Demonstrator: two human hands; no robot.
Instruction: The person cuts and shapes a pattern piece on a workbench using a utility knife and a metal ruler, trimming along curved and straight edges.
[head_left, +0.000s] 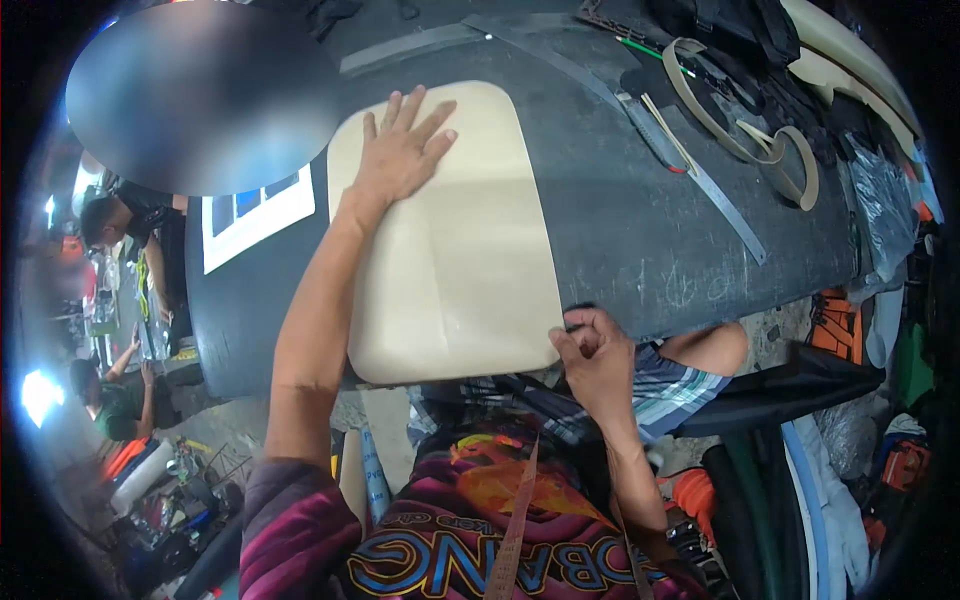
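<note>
A cream sheet with rounded corners [480, 250] lies flat on the dark table, its near edge along the table's front. My left hand [400, 155] rests palm down on its upper part, fingers spread. Beside the sheet's near right corner is my right hand [600, 360], fingers curled and thumb against the index finger. Something small and dark shows by those fingertips; its kind is unclear.
On the dark table [620, 230] lie a metal ruler [725, 205], a utility knife [650, 132], a curled beige strip [700, 105] and a printed sheet of paper [225, 240]. Rolls of material [760, 500] stand at lower right. Other people [135, 240] are at left.
</note>
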